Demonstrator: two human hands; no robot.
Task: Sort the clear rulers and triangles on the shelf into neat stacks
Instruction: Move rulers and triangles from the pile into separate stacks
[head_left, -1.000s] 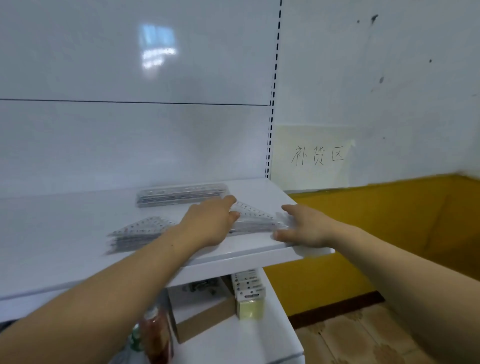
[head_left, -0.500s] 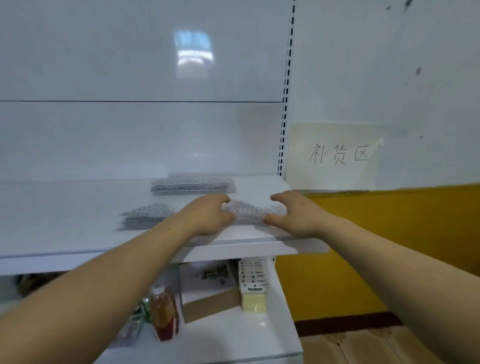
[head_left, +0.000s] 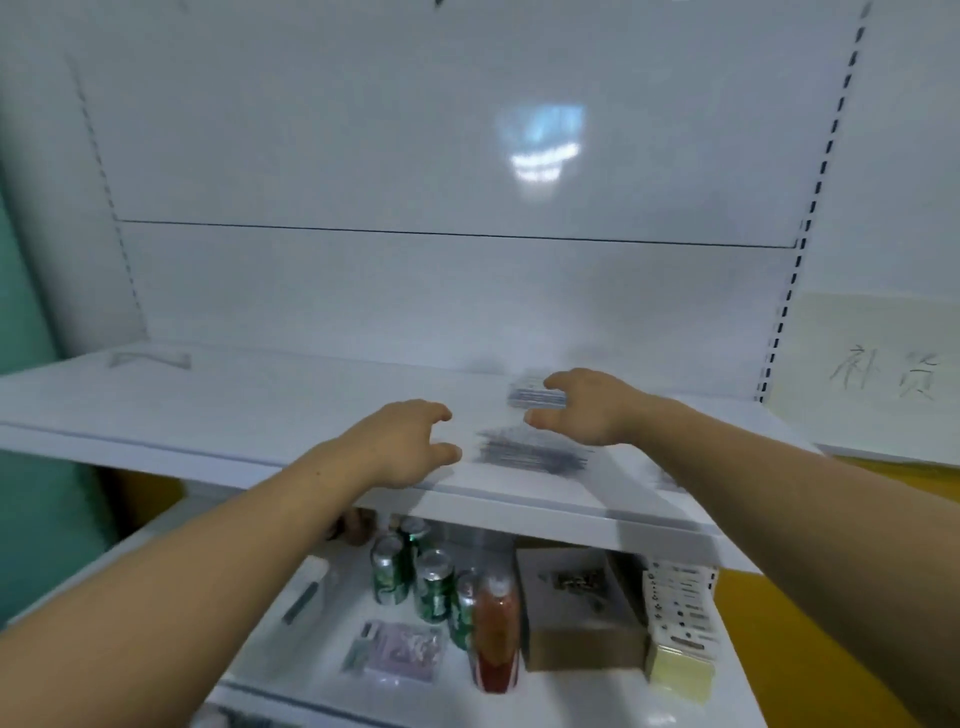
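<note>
On the white upper shelf (head_left: 249, 415), the clear drafting pieces show only as smeared grey bundles, because the frame is motion-blurred. A stack of clear triangles (head_left: 530, 453) lies near the front edge, right of the middle. It reads as a flat sheaf of fine dark lines, with no graduations legible. Behind it, toward the back edge, is a shorter, tighter stack of clear rulers (head_left: 534, 394). A single faint triangle outline (head_left: 150, 359) sits far off at the back left corner. The left hand (head_left: 410, 441) hovers over the front edge just left of the triangle stack, fingers loosely curled and thumb apart, holding nothing. The right hand (head_left: 587, 405) is spread in a wide C, and the ruler stack shows in the gap between forefinger and thumb. Blur hides whether the fingertips touch it. On the lower shelf (head_left: 270, 670) stand green drink cans (head_left: 434, 590) with illegible labels, a red-filled bottle (head_left: 496, 631), a brown cardboard box (head_left: 576, 613) and a pack of printed cards (head_left: 680, 605). A pale paper sign (head_left: 878, 358) on the wall at the right bears the handwritten characters 补货.
</note>
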